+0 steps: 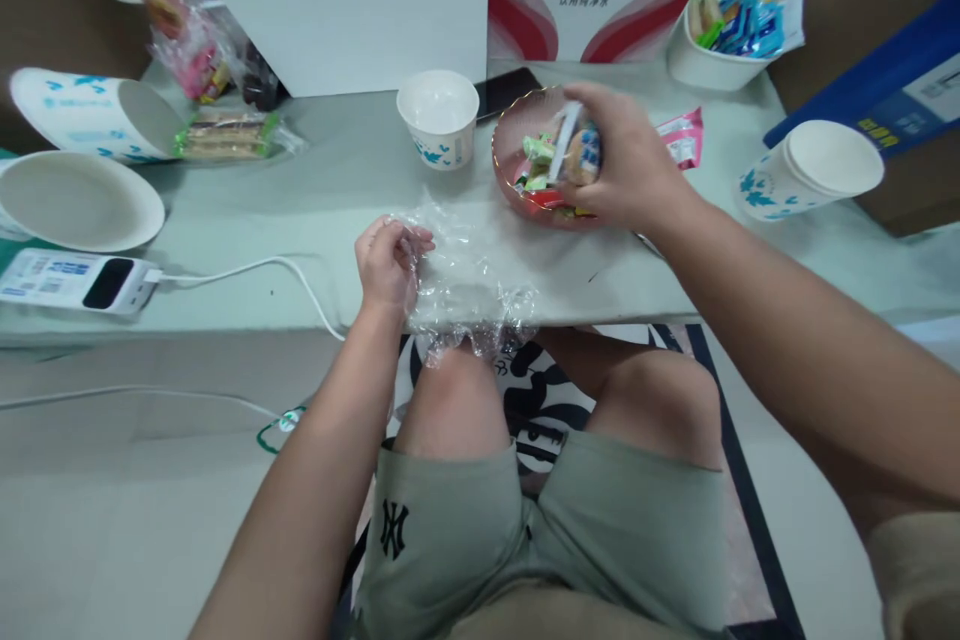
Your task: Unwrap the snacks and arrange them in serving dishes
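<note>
My left hand pinches the edge of a crumpled clear plastic bag, which lies over the table's front edge and hangs down near my knee. Over a pink bowl with a gold rim, my right hand grips a small wrapped snack, its wrapper partly white and blue. Green and red wrapped candies lie inside that bowl. My fingers and palm hide part of the snack and the bowl's right side. A pink packet rests just behind my right wrist.
A paper cup and a dark phone are behind the bag. Paper buckets, wrapped biscuits and a white power bank with a cable sit left. Stacked cups and a snack-filled tub stand right.
</note>
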Demonstrator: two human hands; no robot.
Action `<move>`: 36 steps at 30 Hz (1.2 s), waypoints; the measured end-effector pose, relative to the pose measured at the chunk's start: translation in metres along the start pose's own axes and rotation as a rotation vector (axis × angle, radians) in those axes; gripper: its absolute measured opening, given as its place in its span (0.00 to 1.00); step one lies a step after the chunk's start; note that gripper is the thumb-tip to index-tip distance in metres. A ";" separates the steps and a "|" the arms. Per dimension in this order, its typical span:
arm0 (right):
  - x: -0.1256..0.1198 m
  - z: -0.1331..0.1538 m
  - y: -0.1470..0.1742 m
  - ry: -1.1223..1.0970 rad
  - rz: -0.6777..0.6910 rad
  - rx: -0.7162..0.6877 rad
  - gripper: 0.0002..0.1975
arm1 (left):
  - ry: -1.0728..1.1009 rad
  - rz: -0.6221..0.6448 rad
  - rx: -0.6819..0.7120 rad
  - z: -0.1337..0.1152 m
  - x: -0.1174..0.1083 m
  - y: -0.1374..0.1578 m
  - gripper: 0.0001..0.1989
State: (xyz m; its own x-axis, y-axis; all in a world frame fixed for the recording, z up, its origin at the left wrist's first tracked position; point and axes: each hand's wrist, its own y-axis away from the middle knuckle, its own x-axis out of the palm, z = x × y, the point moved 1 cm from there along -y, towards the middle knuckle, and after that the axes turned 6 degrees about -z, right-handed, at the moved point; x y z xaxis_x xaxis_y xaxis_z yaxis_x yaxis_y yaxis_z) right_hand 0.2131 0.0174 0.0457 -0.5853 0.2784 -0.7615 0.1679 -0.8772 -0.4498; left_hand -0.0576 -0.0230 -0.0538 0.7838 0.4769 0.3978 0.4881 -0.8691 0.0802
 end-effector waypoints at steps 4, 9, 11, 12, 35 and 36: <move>0.015 -0.010 -0.017 0.212 0.138 0.082 0.45 | -0.016 0.028 0.043 0.000 0.000 0.001 0.15; 0.001 -0.023 0.017 0.242 -0.018 0.040 0.29 | -0.010 0.023 0.033 0.000 0.000 0.000 0.16; -0.001 -0.027 0.036 0.223 -0.082 -0.012 0.23 | -0.003 0.025 0.026 0.001 0.000 -0.001 0.16; 0.000 -0.028 0.044 0.218 -0.107 -0.031 0.21 | -0.001 0.028 0.025 0.002 0.000 -0.002 0.16; 0.062 0.024 0.119 -0.245 0.162 0.283 0.04 | 0.005 -0.012 -0.150 -0.008 0.000 -0.002 0.13; 0.057 0.023 0.119 -0.290 0.137 0.331 0.04 | 0.025 -0.013 -0.164 -0.008 0.000 -0.003 0.13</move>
State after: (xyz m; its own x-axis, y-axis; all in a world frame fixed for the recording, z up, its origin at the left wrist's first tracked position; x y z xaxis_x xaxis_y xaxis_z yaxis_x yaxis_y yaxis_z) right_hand 0.1817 -0.0802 -0.0405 -0.7812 0.0716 -0.6202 0.0245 -0.9891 -0.1451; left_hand -0.0625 -0.0218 -0.0467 0.7673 0.4862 0.4181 0.4268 -0.8738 0.2330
